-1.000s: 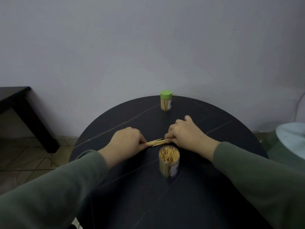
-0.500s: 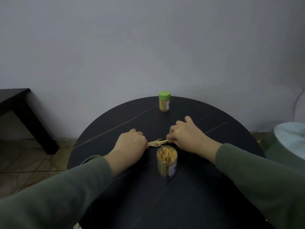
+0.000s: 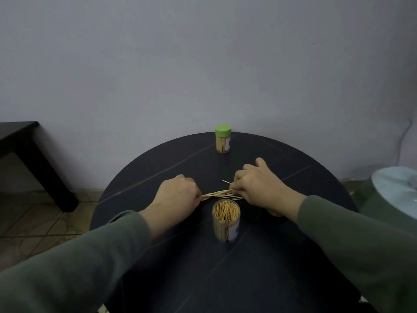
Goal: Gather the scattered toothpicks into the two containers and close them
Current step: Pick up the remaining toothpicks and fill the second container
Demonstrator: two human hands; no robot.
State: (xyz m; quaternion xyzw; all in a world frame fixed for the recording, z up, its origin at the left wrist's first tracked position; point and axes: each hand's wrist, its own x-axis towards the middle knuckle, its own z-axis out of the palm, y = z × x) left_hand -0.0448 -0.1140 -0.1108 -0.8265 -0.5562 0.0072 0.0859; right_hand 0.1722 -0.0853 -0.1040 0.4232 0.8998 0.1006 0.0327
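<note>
A: Any writing on the 2 containers?

B: Each carries a pale label, but nothing on it is readable; the open container point(image 3: 226, 220) stands just nearer the person than the hands, packed with upright toothpicks, lidless; the closed container point(image 3: 223, 138) with its green lid point(image 3: 223, 129) stands beyond the hands, close to the far edge of the round dark table point(image 3: 293, 256).

A: Room to move?

B: Bare tabletop lies outside each hand and nearer the person.

A: And the hands?

B: The left hand point(image 3: 178, 196) and right hand point(image 3: 259, 188) are curled, knuckles up, pinching opposite ends of a flat bundle of toothpicks point(image 3: 222, 194) between them; 1 stray toothpick point(image 3: 226, 181) pokes out at the right fingers.
</note>
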